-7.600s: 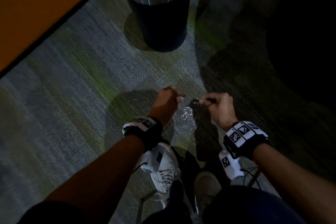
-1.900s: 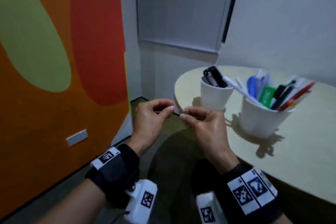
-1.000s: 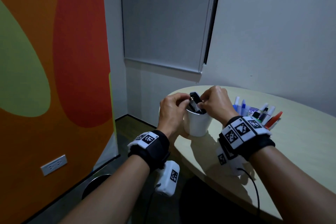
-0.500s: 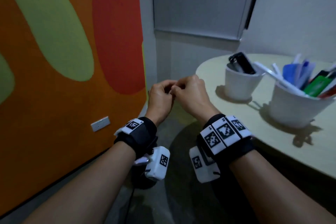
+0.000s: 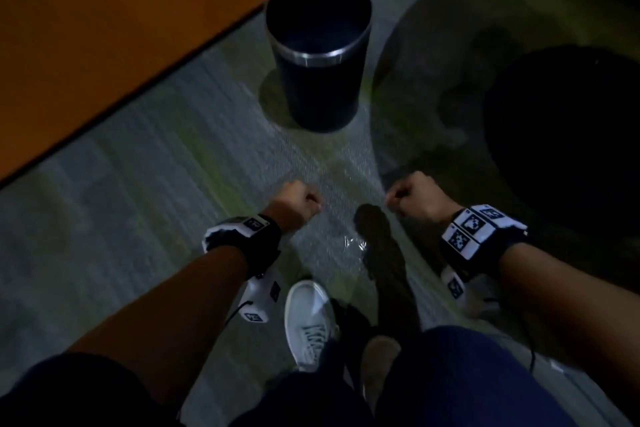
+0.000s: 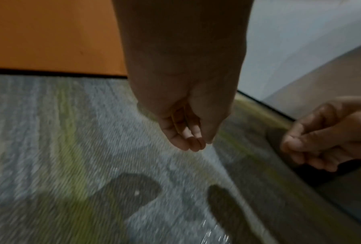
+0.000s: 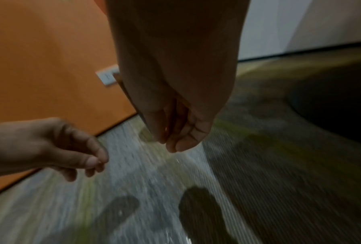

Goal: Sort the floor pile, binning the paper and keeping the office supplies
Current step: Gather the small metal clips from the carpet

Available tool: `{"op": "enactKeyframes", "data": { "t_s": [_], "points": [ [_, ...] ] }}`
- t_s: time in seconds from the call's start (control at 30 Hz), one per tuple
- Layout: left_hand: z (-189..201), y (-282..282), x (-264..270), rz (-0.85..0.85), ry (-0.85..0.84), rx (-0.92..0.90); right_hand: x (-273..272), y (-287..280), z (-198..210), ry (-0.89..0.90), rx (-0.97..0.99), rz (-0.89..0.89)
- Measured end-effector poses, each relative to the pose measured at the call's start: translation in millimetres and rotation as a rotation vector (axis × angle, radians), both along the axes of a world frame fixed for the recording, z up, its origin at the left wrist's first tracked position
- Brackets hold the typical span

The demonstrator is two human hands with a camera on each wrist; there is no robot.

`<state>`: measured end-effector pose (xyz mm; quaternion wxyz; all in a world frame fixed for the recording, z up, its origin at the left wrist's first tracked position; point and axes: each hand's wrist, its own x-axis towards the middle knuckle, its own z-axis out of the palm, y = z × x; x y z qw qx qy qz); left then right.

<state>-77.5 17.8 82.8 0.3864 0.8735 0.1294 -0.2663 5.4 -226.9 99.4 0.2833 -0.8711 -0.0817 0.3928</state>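
Clips [image 5: 355,243], a small glinting scatter on the carpet [image 5: 145,204], lie low in the middle of the head view, between the two wrists and just above the white shoe [image 5: 308,319]. They look like thin wire: light, stiff, slippery, best pinched singly at a loop. The left hand [image 5: 298,202] and right hand [image 5: 414,196] hover above them, fingers loosely curled, nothing visible in either. The bin [image 5: 320,45] stands at top centre.
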Motion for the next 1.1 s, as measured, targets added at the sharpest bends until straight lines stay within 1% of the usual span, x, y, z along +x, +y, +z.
{"op": "enactKeyframes", "data": {
  "t_s": [0.07,0.13,0.2,0.23,0.3,0.4,0.43,0.47,0.53,0.6,0.63,0.67,0.7,0.77,0.8,0.83,0.87,0.93,1.0,1.03,1.1],
  "points": [
    [-43.0,0.3,-16.9,-0.031,0.012,-0.001,-16.4,-12.5,-45.3,0.050,-0.038,-0.019],
    [-86.2,-4.0,-32.2,-0.049,0.008,0.020,-31.9,-17.9,-80.4,0.080,-0.064,-0.022],
    [-115.0,-12.6,-43.6,-0.051,0.070,0.007,-45.3,-20.2,-108.7,0.065,-0.076,-0.035],
    [-121.3,-19.2,-47.9,-0.052,0.105,-0.004,-52.2,-21.0,-119.4,0.044,-0.077,-0.053],
    [-133.7,-33.7,-53.3,-0.061,0.072,0.012,-64.1,-21.7,-138.5,-0.010,-0.083,-0.067],
    [-151.1,-53.4,-65.8,-0.123,-0.014,0.096,-82.9,-20.6,-164.5,-0.098,-0.106,0.020],
    [-158.2,-59.4,-70.8,-0.100,-0.009,0.098,-87.6,-20.7,-172.9,-0.128,-0.121,0.068],
    [-158.4,-65.5,-72.9,-0.029,0.005,0.043,-92.5,-20.5,-180.1,-0.158,-0.136,0.114],
    [-162.0,-79.9,-80.7,0.073,0.032,-0.078,-101.2,-19.6,-190.5,-0.218,-0.150,0.196],
    [-163.0,-86.8,-87.3,0.068,0.001,-0.142,-109.0,-17.4,-194.9,-0.258,-0.109,0.278],
    [-165.7,-89.0,-87.4,0.087,-0.040,-0.134,-111.3,-17.6,-195.1,-0.273,-0.072,0.298],
    [-167.0,-86.3,-85.5,0.080,-0.071,-0.123,-112.0,-18.4,-194.1,-0.281,-0.032,0.283],
    [-172.1,-81.7,-82.7,0.053,-0.143,-0.113,-111.5,-20.5,-193.3,-0.282,-0.007,0.227],
    [-173.3,-65.5,-73.7,0.074,-0.132,-0.062,-106.3,-26.3,-192.0,-0.287,-0.006,0.062],
    [-173.3,-59.8,-68.3,0.104,-0.153,-0.004,-104.4,-28.8,-191.9,-0.288,-0.019,-0.003],
    [-178.7,-54.5,-66.0,0.099,-0.211,0.066,-103.1,-30.4,-191.7,-0.284,-0.028,-0.045],
    [-177.0,-51.7,-62.3,0.091,-0.226,0.129,-102.5,-31.0,-191.9,-0.274,-0.036,-0.063],
    [-176.5,-50.3,-60.3,0.099,-0.214,0.192,-104.1,-28.4,-194.3,-0.251,-0.051,-0.037],
    [-177.0,-53.6,-61.7,0.011,-0.205,0.255,-106.7,-22.7,-195.3,-0.232,-0.069,0.010],
    [-175.7,-59.7,-64.5,-0.081,-0.209,0.284,-107.5,-20.2,-195.7,-0.227,-0.083,0.017],
    [-185.1,-76.2,-74.1,-0.268,-0.195,0.252,-108.4,-16.9,-195.4,-0.224,-0.106,0.011]
  ]
}}
